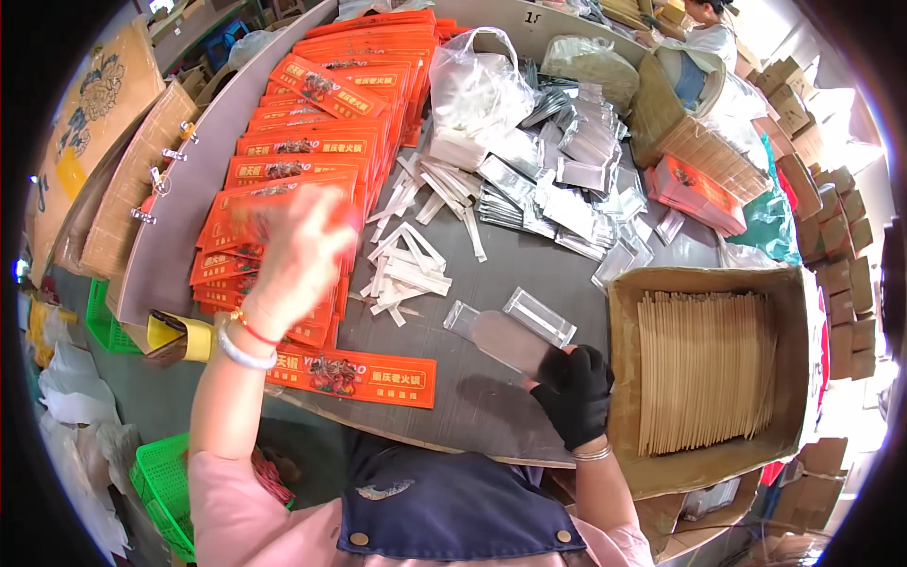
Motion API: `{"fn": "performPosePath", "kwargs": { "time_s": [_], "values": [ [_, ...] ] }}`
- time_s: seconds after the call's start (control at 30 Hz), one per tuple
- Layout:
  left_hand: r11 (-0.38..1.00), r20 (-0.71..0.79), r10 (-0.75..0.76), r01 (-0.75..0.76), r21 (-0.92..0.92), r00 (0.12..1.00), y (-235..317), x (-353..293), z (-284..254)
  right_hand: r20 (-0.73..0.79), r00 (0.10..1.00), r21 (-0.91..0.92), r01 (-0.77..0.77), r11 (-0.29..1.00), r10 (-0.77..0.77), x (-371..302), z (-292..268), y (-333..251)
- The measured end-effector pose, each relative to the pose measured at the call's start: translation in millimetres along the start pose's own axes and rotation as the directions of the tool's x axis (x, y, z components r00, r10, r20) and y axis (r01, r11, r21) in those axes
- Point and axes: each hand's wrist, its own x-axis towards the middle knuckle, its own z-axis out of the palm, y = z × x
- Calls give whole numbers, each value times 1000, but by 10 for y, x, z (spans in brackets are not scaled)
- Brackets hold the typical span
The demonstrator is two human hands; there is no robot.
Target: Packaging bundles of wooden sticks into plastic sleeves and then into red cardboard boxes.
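Note:
My bare left hand (307, 241), with a bracelet and a red cord at the wrist, is over a long fanned stack of red printed sleeves (298, 146). It is smeared by motion, so its fingers cannot be made out. My right hand (578, 392) wears a black glove with bare fingertips and is closed on the near end of a clear flat packet (515, 340). Another clear packet (540, 317) lies beside it on the grey table. A single red sleeve (378, 378) lies flat at the table's front edge.
White paper strips (406, 269) lie scattered mid-table. Behind them are a heap of clear packets (567, 203) and a white plastic bag (480, 85). At right stands a cardboard box (624, 378) of thin wooden sticks (709, 369). Another person (704, 42) works at the far right.

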Motion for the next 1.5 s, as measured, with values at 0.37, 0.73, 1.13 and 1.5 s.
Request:
{"fn": "performPosePath", "kwargs": {
  "time_s": [0.37,0.73,1.13,1.5],
  "values": [
    [644,247,-549,592,-484,799,1565,-1303,1182,238,956,-162,213,963,-171,-155,33,-97],
    [615,229,-517,544,-571,825,1470,-1268,1137,324,873,108,350,931,-365,-172,792,-497],
    [940,51,-177,184,-288,983,483,-361,1659,-153,771,-565,-581,586,618,-590,-447,1635],
    [741,184,-254,314,-594,949,661,-30,1455,-144,809,-645,-514,566,570,-506,-344,1267]
  ]
}}
